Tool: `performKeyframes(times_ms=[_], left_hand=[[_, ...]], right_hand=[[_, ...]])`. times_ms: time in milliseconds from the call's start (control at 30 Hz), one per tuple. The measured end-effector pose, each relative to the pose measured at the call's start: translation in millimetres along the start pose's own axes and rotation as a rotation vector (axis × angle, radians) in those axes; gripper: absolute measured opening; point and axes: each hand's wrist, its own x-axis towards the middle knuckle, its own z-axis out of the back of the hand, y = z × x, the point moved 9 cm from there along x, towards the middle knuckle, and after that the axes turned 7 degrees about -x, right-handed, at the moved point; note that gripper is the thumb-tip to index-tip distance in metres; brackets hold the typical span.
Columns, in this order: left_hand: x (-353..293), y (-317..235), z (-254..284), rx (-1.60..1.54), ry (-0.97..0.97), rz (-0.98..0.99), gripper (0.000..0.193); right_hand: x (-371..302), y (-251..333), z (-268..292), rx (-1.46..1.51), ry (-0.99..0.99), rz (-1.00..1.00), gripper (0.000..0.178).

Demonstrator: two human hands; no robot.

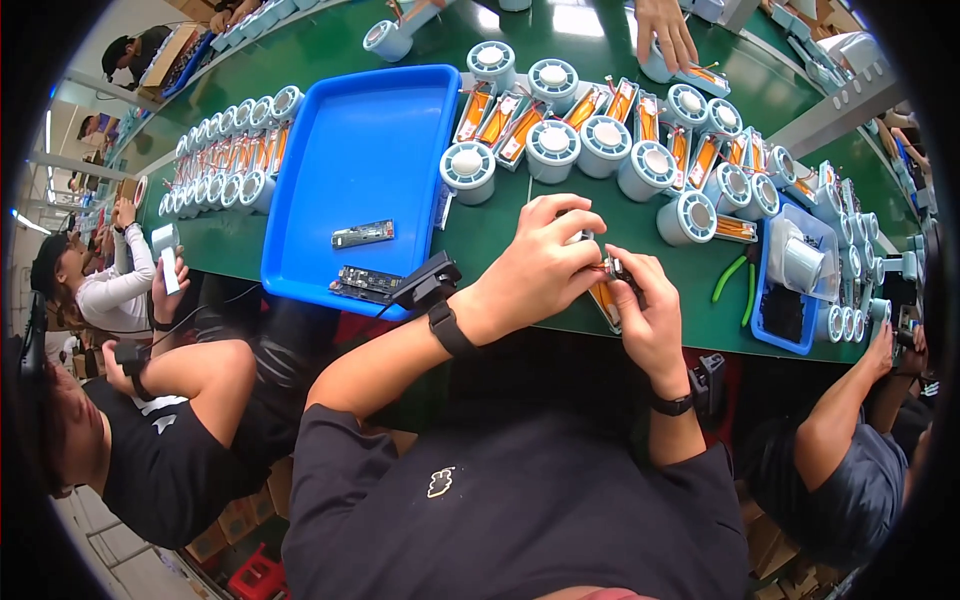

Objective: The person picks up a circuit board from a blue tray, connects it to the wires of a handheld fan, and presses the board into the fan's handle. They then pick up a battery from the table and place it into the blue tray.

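Observation:
At the table's near edge, my left hand (548, 258) is closed over a light-blue handheld fan unit, mostly hidden by the fingers. Its open handle (604, 302) shows an orange battery between my hands. My right hand (648, 312) pinches a small dark part at the wires, which looks like a circuit board (616, 267). To the left, a blue tray (385, 130) carries a circuit board (362, 234) and several more boards (368, 283) near its front edge.
Beyond my hands stand several open fan units (552, 150) with orange batteries. Green-handled cutters (736, 288) lie right, beside a small blue bin (786, 337) holding a clear container (812, 235). More fans (232, 188) line up left. Another person's hand (665, 35) reaches in across the table.

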Motion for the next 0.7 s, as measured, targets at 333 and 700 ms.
performKeyframes(times_ms=[333, 700], left_hand=[[8, -1, -3, 0.084, 0.051, -0.084, 0.011], [4, -22, -15, 0.365, 0.173, -0.058, 0.011]], right_hand=[[9, -1, 8, -0.157, 0.018, -0.1, 0.03], [0, -3, 5, -0.152, -0.011, -0.075, 0.033]])
